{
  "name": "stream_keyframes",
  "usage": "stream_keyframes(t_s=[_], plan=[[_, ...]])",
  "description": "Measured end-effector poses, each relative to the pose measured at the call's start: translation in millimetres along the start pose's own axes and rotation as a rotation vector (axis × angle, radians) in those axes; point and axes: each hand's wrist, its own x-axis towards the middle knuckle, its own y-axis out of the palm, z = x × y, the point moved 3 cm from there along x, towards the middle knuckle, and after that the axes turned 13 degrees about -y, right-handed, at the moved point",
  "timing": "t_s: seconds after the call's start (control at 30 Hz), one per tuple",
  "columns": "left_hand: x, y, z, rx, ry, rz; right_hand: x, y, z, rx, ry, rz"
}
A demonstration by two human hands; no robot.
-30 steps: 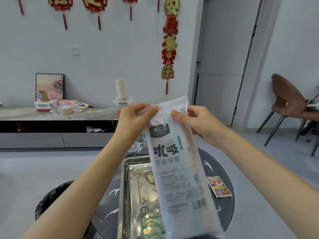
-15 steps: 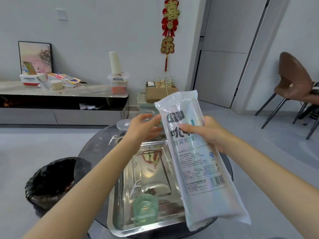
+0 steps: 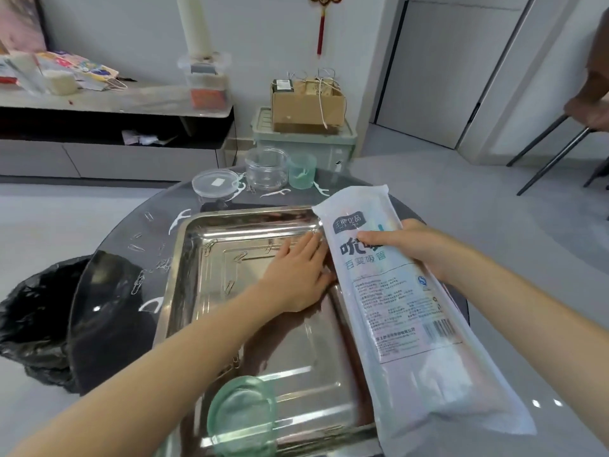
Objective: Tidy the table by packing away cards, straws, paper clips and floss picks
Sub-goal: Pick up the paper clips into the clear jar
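Observation:
My right hand (image 3: 408, 247) grips a long white plastic bag of straws (image 3: 402, 311) near its top, and the bag slants over the right edge of a steel tray (image 3: 184, 258). With fingers straight, my left hand (image 3: 298, 275) lies flat inside the tray next to the bag. Paper clips (image 3: 240, 256) lie in the tray and more paper clips (image 3: 138, 282) on the dark glass table (image 3: 108, 324) to its left. Floss picks (image 3: 179, 221) are scattered on the table behind and left of the tray.
A green lid (image 3: 242, 420) sits in the tray's near end. Behind the tray stand a clear jar (image 3: 266, 168), its lid (image 3: 216, 183) and a green cup (image 3: 302, 170). A black bin bag (image 3: 36, 324) is at the left, a chair (image 3: 590, 107) at far right.
My view dropped from the wall to the table. The straw bag came down from in front of me to the tray's right edge. My left hand let go of it and lowered into the tray.

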Motion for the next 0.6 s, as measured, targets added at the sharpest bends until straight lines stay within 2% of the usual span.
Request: stream_keyframes(t_s=[0.17, 0.3, 0.6], plan=[[13.6, 9.6, 4.2, 0.026, -0.041, 0.013, 14.7, 1.8, -8.4, 0.006, 0.032, 0.041], [-2.8, -0.5, 24.3, 0.165, -0.057, 0.022, 18.4, 7.4, -7.8, 0.033, 0.041, 0.071], [-45.6, -32.1, 86.2, 0.400, -0.179, 0.108, 10.4, 16.4, 6.4, -0.105, -0.003, 0.054]])
